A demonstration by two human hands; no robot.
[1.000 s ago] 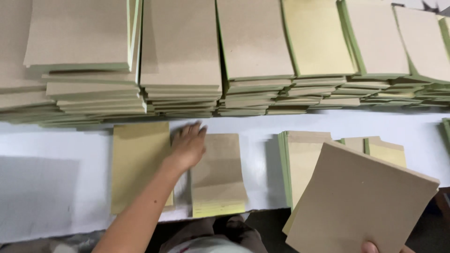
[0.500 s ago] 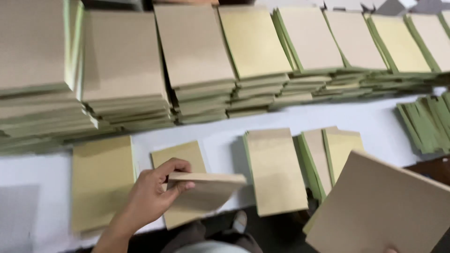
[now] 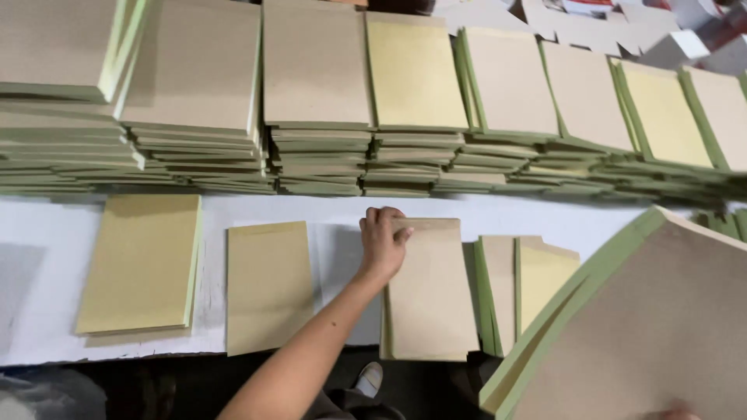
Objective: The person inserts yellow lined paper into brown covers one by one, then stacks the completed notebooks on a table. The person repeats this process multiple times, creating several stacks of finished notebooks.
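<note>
My left hand (image 3: 381,245) reaches over the white table (image 3: 334,257), its fingers curled on the top left corner of a brown booklet (image 3: 436,303). That booklet lies flat on a low pile. Only the fingertips of my right hand (image 3: 674,412) show at the bottom right edge. They hold up a tilted stack of brown sheets with green edges (image 3: 638,327) close to the camera.
Tall stacks of brown and yellow booklets (image 3: 319,101) line the table's back edge. Low piles lie in front: a yellow one (image 3: 140,264) at left, another yellow one (image 3: 268,284), and green-edged ones (image 3: 521,280) at right. A shoe (image 3: 367,379) shows below the table edge.
My left hand has carried the brown booklet to the right and laid it flat on a low pile. The view has shifted right, and the stack in my right hand fills more of the corner.
</note>
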